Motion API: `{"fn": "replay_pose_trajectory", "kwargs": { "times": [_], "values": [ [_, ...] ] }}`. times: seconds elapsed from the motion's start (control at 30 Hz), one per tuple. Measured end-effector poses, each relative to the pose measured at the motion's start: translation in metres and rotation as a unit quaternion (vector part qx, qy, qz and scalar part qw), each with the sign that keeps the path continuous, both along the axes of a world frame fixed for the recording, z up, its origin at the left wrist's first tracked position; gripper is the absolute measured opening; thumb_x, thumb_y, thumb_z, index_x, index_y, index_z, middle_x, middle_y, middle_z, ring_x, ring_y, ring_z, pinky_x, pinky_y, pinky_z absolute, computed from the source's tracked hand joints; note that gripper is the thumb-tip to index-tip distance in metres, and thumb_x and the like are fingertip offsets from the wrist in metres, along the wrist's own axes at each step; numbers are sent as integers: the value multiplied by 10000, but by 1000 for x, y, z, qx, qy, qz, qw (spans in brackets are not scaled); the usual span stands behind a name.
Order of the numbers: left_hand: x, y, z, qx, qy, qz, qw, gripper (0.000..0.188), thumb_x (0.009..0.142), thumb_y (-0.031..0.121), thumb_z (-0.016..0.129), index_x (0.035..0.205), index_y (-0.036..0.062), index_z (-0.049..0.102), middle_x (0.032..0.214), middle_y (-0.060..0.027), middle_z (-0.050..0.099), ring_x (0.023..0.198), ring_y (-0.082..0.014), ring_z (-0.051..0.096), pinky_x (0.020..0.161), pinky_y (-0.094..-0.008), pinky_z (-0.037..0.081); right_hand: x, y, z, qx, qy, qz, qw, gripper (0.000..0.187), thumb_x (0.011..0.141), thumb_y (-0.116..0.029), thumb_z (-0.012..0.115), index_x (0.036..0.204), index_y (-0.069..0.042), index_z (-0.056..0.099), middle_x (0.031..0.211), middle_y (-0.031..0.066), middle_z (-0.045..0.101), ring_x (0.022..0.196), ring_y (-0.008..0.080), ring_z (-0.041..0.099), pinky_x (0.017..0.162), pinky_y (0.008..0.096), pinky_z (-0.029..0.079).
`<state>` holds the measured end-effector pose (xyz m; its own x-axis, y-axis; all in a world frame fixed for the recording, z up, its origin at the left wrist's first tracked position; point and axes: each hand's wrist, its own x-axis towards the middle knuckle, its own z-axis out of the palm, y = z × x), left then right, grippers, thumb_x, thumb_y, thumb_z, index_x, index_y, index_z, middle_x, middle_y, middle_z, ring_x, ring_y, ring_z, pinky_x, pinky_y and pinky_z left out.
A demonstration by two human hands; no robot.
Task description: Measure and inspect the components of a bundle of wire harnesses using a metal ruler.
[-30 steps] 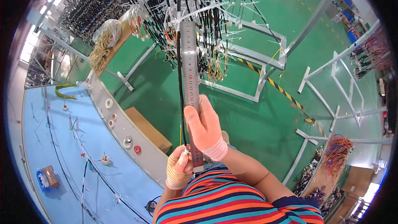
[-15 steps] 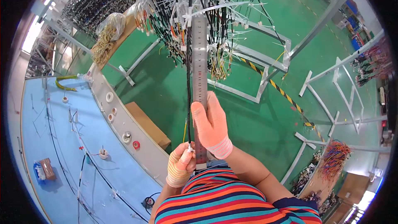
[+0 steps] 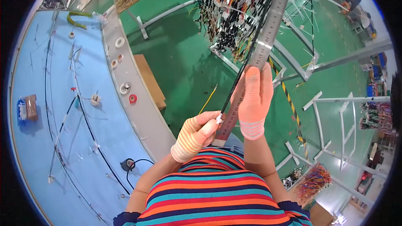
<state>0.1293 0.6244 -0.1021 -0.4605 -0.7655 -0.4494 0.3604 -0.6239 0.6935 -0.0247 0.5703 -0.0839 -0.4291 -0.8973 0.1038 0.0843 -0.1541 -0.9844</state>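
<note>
In an orange work glove, my right hand (image 3: 253, 100) is closed round a long steel ruler (image 3: 268, 37), its thumb lying along the face. The ruler slants from my waist up to the far right. A black wire harness (image 3: 238, 78) runs close along its left edge. With finger and thumb, my left hand (image 3: 196, 136), in a striped glove, pinches the harness's near end at a small white piece (image 3: 219, 118), a tie or connector. The harness's far end meets a white cable tie near the ruler's top.
A dense bunch of hanging wire harnesses (image 3: 234, 21) with white ties fills the upper middle. On the left stands a blue work board (image 3: 31, 146) with wires laid along it and tape rolls (image 3: 132, 98) by its edge. Grey metal frames (image 3: 318, 113) stand on the green floor to the right.
The ruler and harness have swung from upright to a slant toward the far right. Both hands have moved right and up in the picture, keeping their grips. The whole view has shifted.
</note>
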Motion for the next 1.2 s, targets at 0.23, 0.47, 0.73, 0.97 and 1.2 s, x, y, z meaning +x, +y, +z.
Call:
{"fn": "replay_pose_trajectory", "kwargs": {
  "times": [0.23,0.47,0.73,0.97,1.2],
  "values": [
    [1,3,1,-1,-13,-8,1000,263,945,169,588,1178,52,623,728,56,535,537,-19,372,473,-187,285,2,-2,-3,-23,22,-17,999,193,995,-256,469,948,-74,512,648,-41,436,472,46,400,407,210,318],
    [-2,7,2,-7,-32,-6,999,282,948,176,588,1200,50,611,703,60,512,536,-24,374,476,-192,288,1,-1,-3,-19,29,-27,999,184,996,-250,470,937,-82,519,652,-48,432,477,39,398,408,215,315],
    [-3,8,3,-9,-42,-5,999,299,953,188,584,1214,43,601,696,49,495,546,-29,372,482,-196,288,2,-1,1,-42,23,-29,998,167,990,-218,482,929,-64,510,672,-32,446,538,52,404,461,225,323],
    [-5,6,7,-9,-57,-9,998,299,957,187,577,1217,41,598,680,55,482,537,-27,367,478,-194,285,2,1,3,-19,-11,-13,1000,142,978,-159,490,902,-41,477,702,0,471,609,87,418,532,249,358],
    [-7,5,11,4,-47,-4,999,292,958,188,574,1213,48,603,670,58,487,523,-22,366,469,-192,280,1,-1,1,-18,-12,-17,1000,147,978,-164,491,889,-47,475,692,11,465,598,99,419,523,259,358]
  ]
}}
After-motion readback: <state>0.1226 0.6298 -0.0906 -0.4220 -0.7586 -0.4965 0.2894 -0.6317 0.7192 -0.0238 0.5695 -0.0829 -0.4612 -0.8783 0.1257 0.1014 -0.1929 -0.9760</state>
